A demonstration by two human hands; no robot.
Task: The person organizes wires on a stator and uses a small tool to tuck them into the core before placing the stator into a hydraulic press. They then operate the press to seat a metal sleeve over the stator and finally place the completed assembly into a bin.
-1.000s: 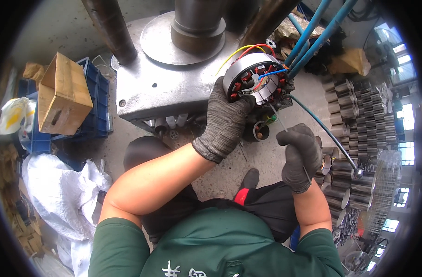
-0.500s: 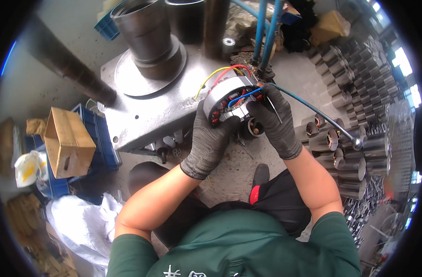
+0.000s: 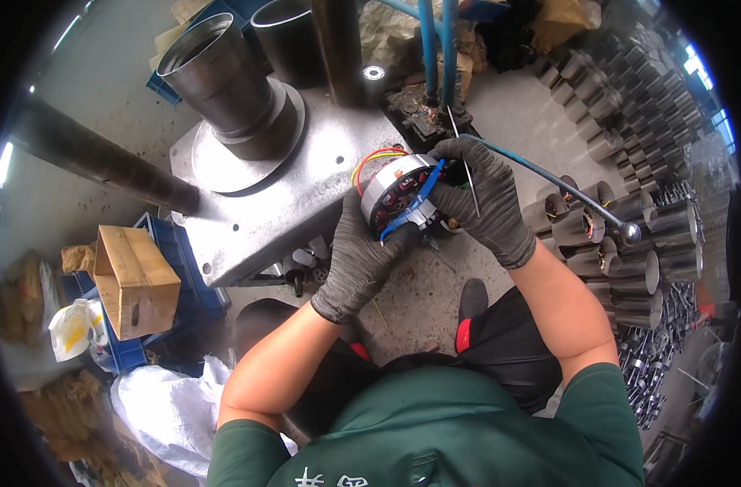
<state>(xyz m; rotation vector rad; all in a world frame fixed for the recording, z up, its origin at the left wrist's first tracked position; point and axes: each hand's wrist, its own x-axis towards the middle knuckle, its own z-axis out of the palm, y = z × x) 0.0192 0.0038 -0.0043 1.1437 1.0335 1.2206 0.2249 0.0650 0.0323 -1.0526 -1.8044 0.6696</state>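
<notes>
A ring-shaped motor stator [image 3: 396,177] with a silvery outer band and dark red windings hangs over the near edge of the metal base. My left hand [image 3: 356,264], in a dark grey glove, grips its lower left side. In my gloved right hand [image 3: 491,201] is a thin metal rod [image 3: 454,122], which sticks out above and below the fingers. These fingers are closed near the stator's right rim, beside a blue lead [image 3: 422,199] that crosses the open face. Red and yellow leads [image 3: 377,153] loop behind the ring. The right fingertips are partly hidden.
On the metal base [image 3: 305,183] stands a thick steel cylinder [image 3: 218,73] between dark columns. A lever with a ball end [image 3: 632,234] reaches out at right, near several metal sleeves [image 3: 635,273]. At left, a carton [image 3: 147,288] rests by blue crates [image 3: 178,252].
The stator has turned and dropped slightly in my hands. The blue lead now runs across its face. The rod in my right hand points up more steeply. The whole view has shifted a little.
</notes>
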